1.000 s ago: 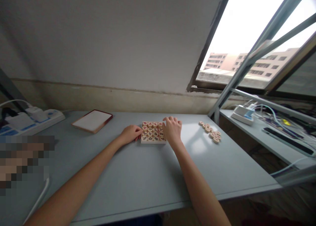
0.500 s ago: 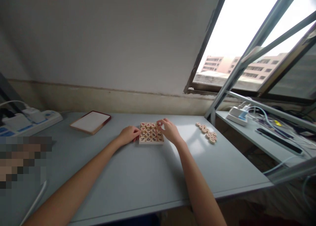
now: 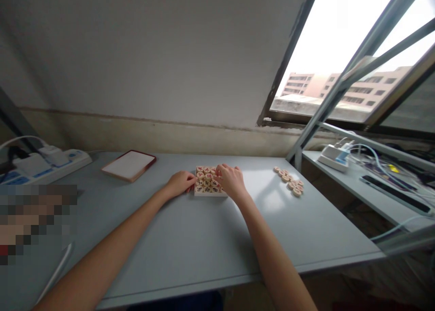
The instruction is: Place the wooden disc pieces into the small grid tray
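A small pale box [image 3: 210,194] on the grey desk holds rows of round wooden Chinese chess pieces [image 3: 207,183], with red or dark characters facing up. At its left edge, my left hand [image 3: 181,183] grips the side wall between closed fingers and thumb. My right hand [image 3: 232,179] reaches over the right part of the box, fingers bent down onto the pieces there. Its palm and fingers cover several of them, and what lies between the fingertips is hidden. Farther right, a loose group of Chinese chess pieces [image 3: 288,181] lies on the desk.
A flat white panel with a reddish-brown frame [image 3: 129,165] lies at the back left. One power strip [image 3: 76,158] is on the left, another [image 3: 335,157] on the side shelf. A metal post [image 3: 307,136] rises at the desk's back right corner.
My right hand has moved from the far right corner of the box towards the nearer pieces, covering more of them. My left hand keeps its place at the box. The view has shifted slightly.
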The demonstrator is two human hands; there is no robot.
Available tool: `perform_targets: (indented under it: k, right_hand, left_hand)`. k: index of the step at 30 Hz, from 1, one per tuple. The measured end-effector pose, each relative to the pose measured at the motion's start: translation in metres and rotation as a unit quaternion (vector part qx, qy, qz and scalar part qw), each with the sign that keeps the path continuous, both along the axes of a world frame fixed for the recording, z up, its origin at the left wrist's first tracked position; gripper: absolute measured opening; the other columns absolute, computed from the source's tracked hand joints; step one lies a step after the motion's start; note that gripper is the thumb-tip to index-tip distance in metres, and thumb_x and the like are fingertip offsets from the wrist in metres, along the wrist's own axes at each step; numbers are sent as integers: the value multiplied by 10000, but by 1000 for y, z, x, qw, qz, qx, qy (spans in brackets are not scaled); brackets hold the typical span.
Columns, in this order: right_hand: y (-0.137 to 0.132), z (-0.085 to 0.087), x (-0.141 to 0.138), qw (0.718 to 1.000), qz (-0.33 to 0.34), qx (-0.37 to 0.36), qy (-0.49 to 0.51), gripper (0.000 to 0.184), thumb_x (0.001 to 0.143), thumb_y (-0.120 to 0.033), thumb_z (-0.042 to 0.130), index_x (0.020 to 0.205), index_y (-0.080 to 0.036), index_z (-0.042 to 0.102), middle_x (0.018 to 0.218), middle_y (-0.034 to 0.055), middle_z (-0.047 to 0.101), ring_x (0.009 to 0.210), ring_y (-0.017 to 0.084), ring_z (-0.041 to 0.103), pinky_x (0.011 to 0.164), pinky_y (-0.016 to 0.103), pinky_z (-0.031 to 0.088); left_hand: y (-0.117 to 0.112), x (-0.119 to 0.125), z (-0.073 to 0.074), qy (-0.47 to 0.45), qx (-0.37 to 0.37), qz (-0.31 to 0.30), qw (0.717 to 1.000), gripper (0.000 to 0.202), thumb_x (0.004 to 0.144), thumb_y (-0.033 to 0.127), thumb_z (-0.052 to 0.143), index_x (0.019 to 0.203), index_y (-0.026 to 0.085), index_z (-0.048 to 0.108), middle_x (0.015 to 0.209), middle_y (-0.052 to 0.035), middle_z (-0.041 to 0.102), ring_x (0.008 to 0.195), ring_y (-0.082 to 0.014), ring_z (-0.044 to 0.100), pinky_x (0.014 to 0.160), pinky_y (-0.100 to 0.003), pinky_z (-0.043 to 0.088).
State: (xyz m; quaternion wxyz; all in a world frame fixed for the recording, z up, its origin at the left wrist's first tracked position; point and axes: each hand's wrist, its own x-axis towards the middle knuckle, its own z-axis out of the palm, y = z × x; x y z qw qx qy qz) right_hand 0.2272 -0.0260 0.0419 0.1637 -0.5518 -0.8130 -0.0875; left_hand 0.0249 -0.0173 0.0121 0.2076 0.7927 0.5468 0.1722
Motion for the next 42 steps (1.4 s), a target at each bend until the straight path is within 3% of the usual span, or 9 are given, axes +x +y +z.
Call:
perform_targets:
  k: [3,12,19,26,30,35,38,42]
  right_hand:
    - [0,-2,-4,1000,-14,-20,12,140,797,-339,538,770,-225,615,825,11,645,741,142,567,690,268,294]
    - [1,-4,-9,995,-59,-56,65,151,780,-367,538,792,-283,663,787,-1,686,746,164,598,639,253,320]
    - [1,-7,-9,997,-31,-57,46,284,803,-473,472,811,-291,689,784,31,686,749,175,599,662,256,334]
    - [1,-7,-8,998,-34,-51,35,371,859,-446,362,761,-277,678,728,30,673,707,158,585,663,262,326]
    - [8,-5,8,991,-121,-15,56,369,866,-376,343,755,-243,669,765,55,656,777,188,562,701,295,332]
    - [24,-11,69,947,-293,100,84,311,807,-278,418,1045,-187,596,1157,132,514,1089,265,397,897,468,237]
    - [27,-22,119,899,-419,86,94,372,797,-262,425,1145,-178,527,1298,140,387,1211,288,247,931,595,112]
    - [27,-42,159,848,-520,23,94,411,804,-281,405,1194,-173,480,1332,133,356,1261,287,171,939,628,73]
  left_hand:
    - [0,0,0,-3,0,-2,1000,452,789,435,325,526,152,561,469,0,549,457,-109,481,503,-217,290]
    - [-1,0,0,-11,0,-6,1000,443,790,434,329,530,155,554,458,4,546,452,-107,483,497,-212,287]
    - [0,0,0,-5,-2,-2,1000,448,792,437,322,520,157,541,457,6,551,456,-104,490,501,-208,290]
    - [-2,1,2,-15,-5,-5,1000,451,790,441,314,518,159,536,450,6,543,453,-106,488,499,-206,289]
    - [-3,1,2,-13,-5,-5,1000,450,790,444,312,515,162,530,445,8,536,454,-108,479,502,-209,288]
    - [-1,0,0,-10,-5,-2,1000,447,781,454,321,508,164,524,460,4,547,457,-112,485,503,-215,289]
    - [0,0,-2,-6,0,0,1000,454,784,460,312,509,167,523,462,1,553,464,-117,492,508,-217,291]
    - [1,1,-2,-2,5,2,1000,459,787,465,309,497,168,507,458,0,554,467,-117,495,514,-215,294]
